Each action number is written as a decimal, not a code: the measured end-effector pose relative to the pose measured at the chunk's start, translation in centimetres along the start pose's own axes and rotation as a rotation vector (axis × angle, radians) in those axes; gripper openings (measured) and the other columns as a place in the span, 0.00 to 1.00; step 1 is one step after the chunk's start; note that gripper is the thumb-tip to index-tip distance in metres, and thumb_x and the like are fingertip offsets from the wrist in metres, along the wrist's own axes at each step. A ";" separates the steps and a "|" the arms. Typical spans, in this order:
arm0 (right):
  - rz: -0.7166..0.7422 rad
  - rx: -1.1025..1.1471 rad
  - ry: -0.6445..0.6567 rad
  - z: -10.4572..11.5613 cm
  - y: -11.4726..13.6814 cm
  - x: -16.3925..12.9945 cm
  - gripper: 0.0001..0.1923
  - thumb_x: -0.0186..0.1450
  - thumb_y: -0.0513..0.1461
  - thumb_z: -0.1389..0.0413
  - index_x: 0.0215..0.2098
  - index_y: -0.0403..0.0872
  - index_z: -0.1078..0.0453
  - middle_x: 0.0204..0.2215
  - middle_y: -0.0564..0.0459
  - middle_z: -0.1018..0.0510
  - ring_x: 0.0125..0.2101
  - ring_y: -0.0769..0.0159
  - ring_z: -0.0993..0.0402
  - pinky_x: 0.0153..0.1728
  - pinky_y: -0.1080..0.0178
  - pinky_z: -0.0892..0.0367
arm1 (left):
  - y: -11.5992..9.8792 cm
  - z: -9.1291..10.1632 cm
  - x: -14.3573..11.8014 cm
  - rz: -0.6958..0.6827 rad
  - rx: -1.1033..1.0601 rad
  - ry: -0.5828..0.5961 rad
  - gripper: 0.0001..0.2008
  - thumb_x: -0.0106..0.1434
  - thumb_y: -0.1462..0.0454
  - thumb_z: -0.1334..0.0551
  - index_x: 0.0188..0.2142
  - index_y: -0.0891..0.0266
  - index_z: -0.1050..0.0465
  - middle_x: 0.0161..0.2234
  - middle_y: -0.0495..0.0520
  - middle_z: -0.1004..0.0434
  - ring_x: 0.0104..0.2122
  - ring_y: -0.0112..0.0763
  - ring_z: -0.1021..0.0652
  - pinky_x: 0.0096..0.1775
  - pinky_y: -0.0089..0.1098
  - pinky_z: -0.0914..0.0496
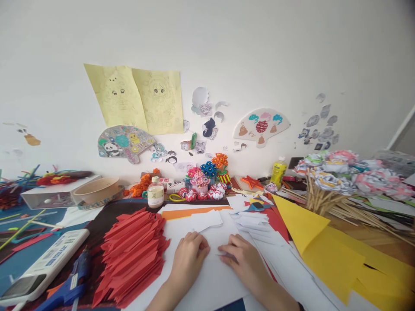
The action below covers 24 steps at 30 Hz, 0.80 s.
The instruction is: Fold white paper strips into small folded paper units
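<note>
Both hands rest over a stack of white paper sheets (214, 285) in front of me. The fingers of my left hand (190, 255) are curled closed, thumb against the fingertips, and whatever they hold is hidden against the white. Just to the right, my right hand (240, 255) pinches a small piece of white paper (219, 254), of which only a thin edge shows. Folded white paper (207, 219) lies just beyond my left hand. Several folded white strips (254, 222) are piled beyond my right hand. A heap of folded red paper (132, 255) lies left of my left hand.
Yellow paper (337, 255) lies at the right. A blue glue gun (73, 283) and a white calculator-like device (45, 263) lie at the left. Behind stand a small bottle (155, 194), beaded flowers (207, 172), a yellow bottle (278, 172) and paper flowers on sticks (330, 175).
</note>
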State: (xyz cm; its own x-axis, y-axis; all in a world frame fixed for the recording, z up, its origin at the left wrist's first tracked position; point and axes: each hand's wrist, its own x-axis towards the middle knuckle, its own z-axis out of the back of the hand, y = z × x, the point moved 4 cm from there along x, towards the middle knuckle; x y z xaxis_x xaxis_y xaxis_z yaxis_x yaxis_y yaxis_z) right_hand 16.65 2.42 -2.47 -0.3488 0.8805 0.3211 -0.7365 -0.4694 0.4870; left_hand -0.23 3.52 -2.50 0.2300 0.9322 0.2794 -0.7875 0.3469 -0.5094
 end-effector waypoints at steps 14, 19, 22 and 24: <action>-0.094 0.170 0.008 0.3 -0.6 0.4 0.07 0.56 0.33 0.38 0.33 0.50 0.25 0.33 0.55 0.26 0.37 0.64 0.31 0.38 0.66 0.37 | 0.4 -0.2 0.6 0.004 -0.080 0.078 0.02 0.55 0.66 0.39 0.29 0.59 0.31 0.31 0.49 0.26 0.35 0.34 0.29 0.38 0.32 0.39; -0.093 0.162 -0.019 0.4 -1.1 0.6 0.07 0.56 0.30 0.41 0.30 0.49 0.27 0.30 0.56 0.26 0.35 0.64 0.31 0.37 0.64 0.37 | 0.1 0.0 0.5 -0.079 -0.064 0.073 0.04 0.58 0.68 0.41 0.32 0.58 0.29 0.29 0.48 0.26 0.34 0.33 0.29 0.37 0.33 0.39; -0.054 0.138 -0.016 0.5 -0.8 0.6 0.09 0.57 0.28 0.42 0.29 0.48 0.29 0.29 0.56 0.26 0.34 0.65 0.31 0.36 0.65 0.38 | -0.6 0.5 0.3 -0.216 -0.005 0.079 0.06 0.59 0.70 0.41 0.32 0.58 0.29 0.32 0.48 0.26 0.35 0.33 0.29 0.38 0.33 0.39; -0.006 0.093 -0.013 0.7 -0.6 0.5 0.08 0.58 0.28 0.43 0.29 0.48 0.30 0.29 0.57 0.27 0.33 0.66 0.32 0.35 0.65 0.38 | -1.0 0.8 0.1 -0.296 0.063 0.083 0.06 0.60 0.71 0.41 0.31 0.58 0.29 0.32 0.48 0.26 0.36 0.33 0.30 0.37 0.32 0.40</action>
State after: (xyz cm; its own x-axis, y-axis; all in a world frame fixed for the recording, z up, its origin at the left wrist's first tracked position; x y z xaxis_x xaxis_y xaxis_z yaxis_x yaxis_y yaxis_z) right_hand 17.27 3.11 -2.07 -0.3367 0.8825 0.3285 -0.6810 -0.4691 0.5623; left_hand 0.15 3.23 -1.33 0.4984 0.7978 0.3391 -0.7125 0.5998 -0.3640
